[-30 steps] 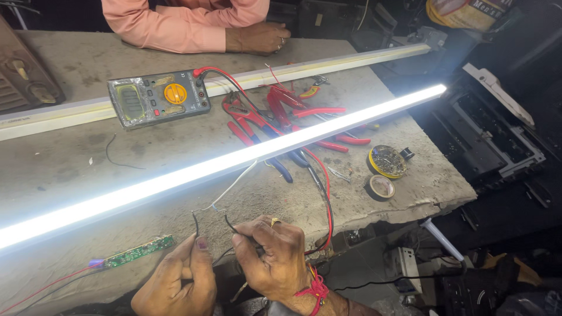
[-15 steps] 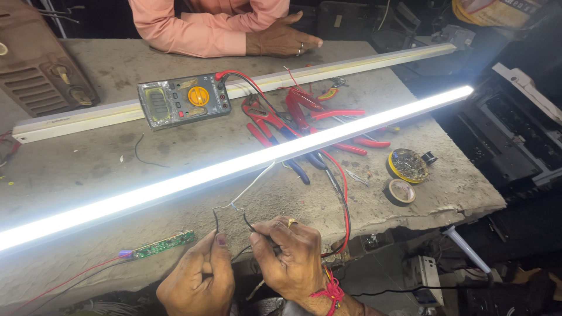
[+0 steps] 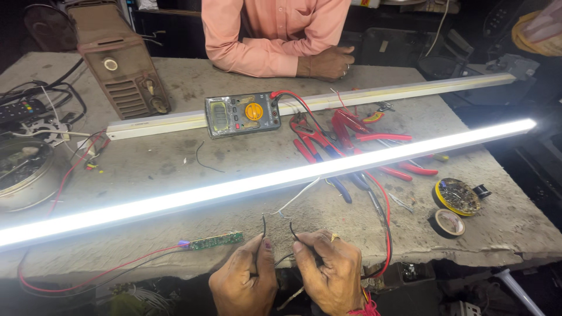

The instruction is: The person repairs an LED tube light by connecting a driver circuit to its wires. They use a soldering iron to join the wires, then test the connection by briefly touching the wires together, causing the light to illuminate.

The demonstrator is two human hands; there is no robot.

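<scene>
Left hand [image 3: 243,281] pinching one thin black wire [image 3: 263,228], right hand [image 3: 328,275] pinching another [image 3: 292,229], just below lit tube lamp [image 3: 263,184] on worktop [image 3: 164,164].

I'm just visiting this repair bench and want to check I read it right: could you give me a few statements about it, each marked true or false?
1. Each hand, left hand and right hand, pinches a thin black wire. True.
2. The long tube light across the bench is dark. False: it glows white.
3. The multimeter has a yellow dial. True.
4. The small green circuit board lies right of the hands. False: it lies to their left.
5. The pliers have red handles. True.
</scene>
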